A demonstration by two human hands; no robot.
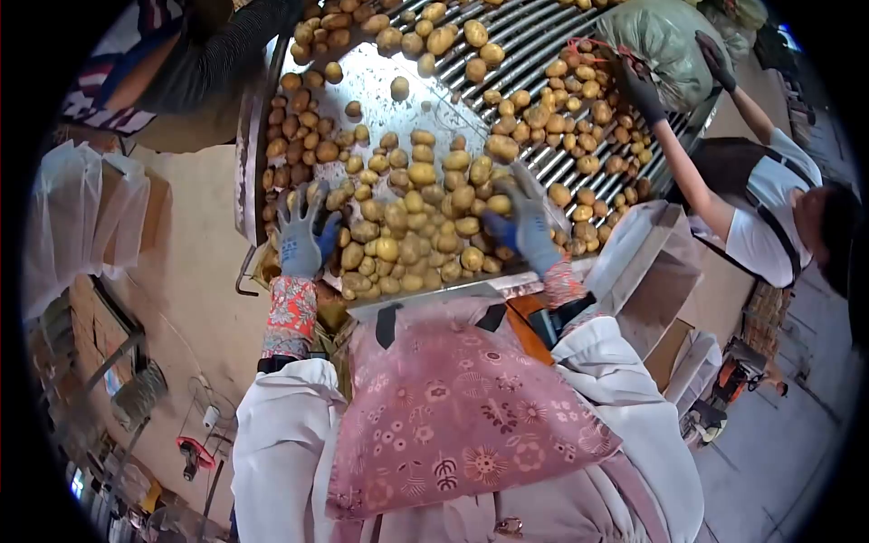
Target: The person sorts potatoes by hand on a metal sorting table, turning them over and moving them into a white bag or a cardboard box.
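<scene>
A pile of potatoes (421, 213) lies at the near end of the metal sorting table (371, 77), between my two gloved hands. My left hand (303, 233), in a grey and blue work glove, rests at the pile's left edge with fingers spread. On the opposite edge my right hand (529, 224), gloved alike, touches the potatoes, its fingers apart and slightly blurred. Neither hand is closed around a potato. Some fingertips are partly hidden among the potatoes.
Metal rollers (534, 54) carry more potatoes behind the pile. At right, a co-worker's gloved hands (638, 86) are at a full greenish bag (665, 45). Another person's dark sleeve (213, 68) is at upper left. Lined boxes (100, 208) (647, 271) flank the table.
</scene>
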